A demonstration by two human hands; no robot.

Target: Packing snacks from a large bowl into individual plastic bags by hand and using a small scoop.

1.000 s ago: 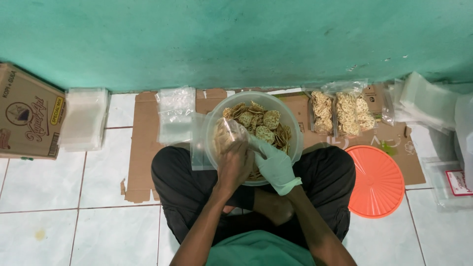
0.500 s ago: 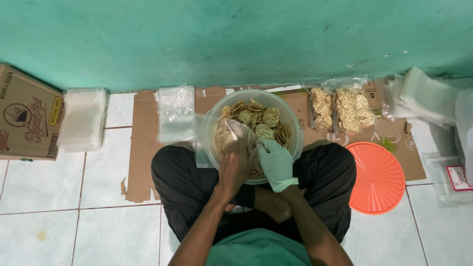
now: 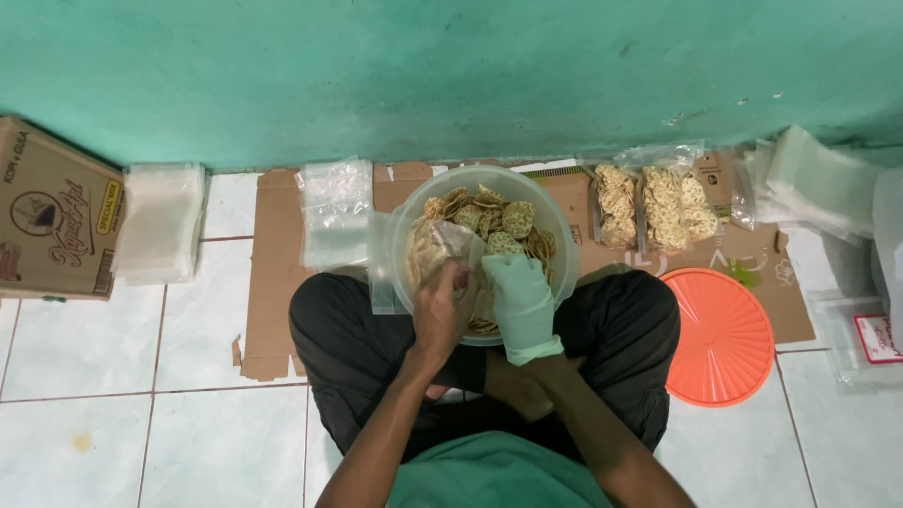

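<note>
Looking straight down on a person sitting cross-legged on the tiled floor (image 3: 113,376), a clear bowl (image 3: 564,246) of round crackers (image 3: 515,218) resting in the lap. Left hand (image 3: 442,310) is bare and sits at the bowl's near-left side, fingers curled shut on the mouth of a small clear bag (image 3: 442,246). The bag lies inside the bowl, just beyond that hand and touching it, tilted toward the far-left wall of the bowl, with crackers showing through the plastic. Right hand (image 3: 520,303) wears a pale green glove and is right beside the left, almost touching it, fingers bunched together and pointing into the crackers at the bag's opening (whether it pinches a cracker, I cannot tell). The loose crackers pile up on the far side of the bowl, just past both hands.

Around them: flattened cardboard (image 3: 273,282) under the bowl, a stack of empty bags (image 3: 334,212) just left of it, two filled bags (image 3: 649,205) standing against the green wall (image 3: 451,75) to the right. An orange lid (image 3: 720,337) lies flat by the right knee. Far left, a cardboard box (image 3: 52,216) with another pile of clear plastic (image 3: 160,221) beside it.
</note>
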